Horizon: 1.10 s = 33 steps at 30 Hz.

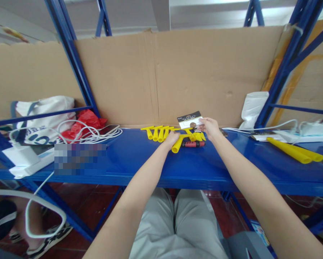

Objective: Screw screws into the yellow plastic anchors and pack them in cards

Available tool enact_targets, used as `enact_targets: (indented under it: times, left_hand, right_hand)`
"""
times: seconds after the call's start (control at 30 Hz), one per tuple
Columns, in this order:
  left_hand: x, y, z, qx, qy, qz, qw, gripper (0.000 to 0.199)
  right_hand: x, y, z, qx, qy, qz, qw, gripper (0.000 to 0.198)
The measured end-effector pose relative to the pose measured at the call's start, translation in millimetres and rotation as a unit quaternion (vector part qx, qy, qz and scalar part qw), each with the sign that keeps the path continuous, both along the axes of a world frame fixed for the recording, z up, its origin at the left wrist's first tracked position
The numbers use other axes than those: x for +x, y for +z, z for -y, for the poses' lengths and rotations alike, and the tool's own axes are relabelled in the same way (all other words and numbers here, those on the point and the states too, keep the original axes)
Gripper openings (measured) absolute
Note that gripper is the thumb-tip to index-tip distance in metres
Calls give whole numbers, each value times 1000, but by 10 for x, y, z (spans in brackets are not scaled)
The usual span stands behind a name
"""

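My right hand [210, 128] pinches a black-and-white printed card [190, 120] by its right edge, above the back of the blue shelf. My left hand [172, 139] is closed at a yellow T-shaped plastic piece [177, 144], its open tube end facing me; the fingertips are partly hidden. Left of that hand, several similar yellow pieces [155, 134] stand in a row. More yellow pieces [198, 136] lie beneath the card. Just in front of them rests a red-and-black screwdriver-like tool [194, 144].
A cardboard panel [199, 75] closes off the back. White cables [107, 135], a red bag [83, 124] and a power strip [32, 165] are on the left. Long yellow tubes [293, 151] and a white pouch [253, 109] are on the right. Blue posts [72, 61] flank the shelf [139, 158].
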<state>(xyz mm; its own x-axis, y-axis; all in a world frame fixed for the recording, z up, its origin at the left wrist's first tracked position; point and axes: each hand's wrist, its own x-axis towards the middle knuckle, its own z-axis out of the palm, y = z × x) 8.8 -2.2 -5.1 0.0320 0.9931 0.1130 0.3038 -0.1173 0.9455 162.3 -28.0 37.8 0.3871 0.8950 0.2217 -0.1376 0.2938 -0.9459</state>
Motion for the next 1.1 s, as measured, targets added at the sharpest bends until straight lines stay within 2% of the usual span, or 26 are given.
enact_targets:
  times: [0.17, 0.33, 0.53, 0.7, 0.9, 1.1]
  left_hand:
    - [3, -19, 52, 16, 23, -19, 999, 46]
    - [22, 18, -18, 12, 35, 113, 993, 47]
    - [-86, 93, -164, 5, 108, 300, 948, 41]
    - [-194, 46, -363, 21, 138, 416, 898, 34]
    - [-266, -4, -510, 37, 197, 472, 858, 30]
    - [-243, -88, -563, 71, 184, 483, 853, 34]
  right_hand:
    - [12, 1, 1, 5, 1, -9, 1000, 19]
    - [29, 2, -19, 9, 0, -14, 1000, 19]
    - [29, -5, -48, -15, 11, -1, 1000, 20]
    - [20, -17, -25, -32, 46, 41, 998, 22]
    - [26, -18, -4, -44, 68, 56, 995, 19]
    - [-15, -38, -1, -57, 122, 53, 989, 19]
